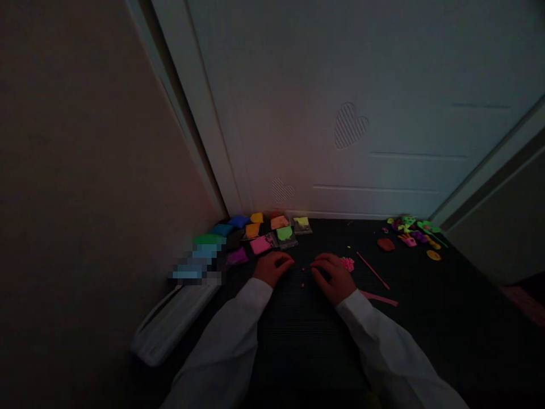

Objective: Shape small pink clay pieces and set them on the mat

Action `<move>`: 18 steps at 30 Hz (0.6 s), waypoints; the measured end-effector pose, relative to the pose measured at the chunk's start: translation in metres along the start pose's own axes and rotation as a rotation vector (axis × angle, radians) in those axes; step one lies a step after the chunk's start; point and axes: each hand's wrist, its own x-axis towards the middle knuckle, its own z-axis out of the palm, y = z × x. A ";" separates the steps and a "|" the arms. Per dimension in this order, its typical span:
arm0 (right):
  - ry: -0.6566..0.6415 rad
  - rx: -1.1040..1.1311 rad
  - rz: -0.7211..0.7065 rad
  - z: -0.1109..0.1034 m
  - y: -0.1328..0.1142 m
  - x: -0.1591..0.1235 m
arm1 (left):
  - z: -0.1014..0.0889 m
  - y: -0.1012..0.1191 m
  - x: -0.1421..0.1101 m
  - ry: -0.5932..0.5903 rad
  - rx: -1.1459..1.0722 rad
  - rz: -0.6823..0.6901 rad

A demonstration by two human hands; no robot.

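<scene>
With fingers curled inward, both hands (272,268) (334,276) flank two pink balls (303,277).

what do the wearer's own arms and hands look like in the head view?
Both arms are in long, loose, whitish sleeves, plain as far as the dim light shows, creased and reaching the wrists. The left hand and right hand are bare: no gloves.

Smooth, matt door (272,130) w/ ribbed heart (349,125) backs dark, matt, fine-grained tabletop (304,346); clear plastic pkt. (302,225) shows sheen, cloth sleeves (238,309) matt & creased.
</scene>
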 end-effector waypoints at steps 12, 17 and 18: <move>-0.013 -0.051 0.001 0.002 -0.004 -0.001 | 0.000 -0.010 0.002 0.034 0.095 0.003; -0.019 -0.045 0.012 0.001 -0.004 0.000 | 0.001 -0.010 0.004 0.035 0.087 -0.020; -0.015 -0.042 0.017 0.002 -0.004 0.000 | 0.000 -0.009 0.004 0.036 0.088 -0.034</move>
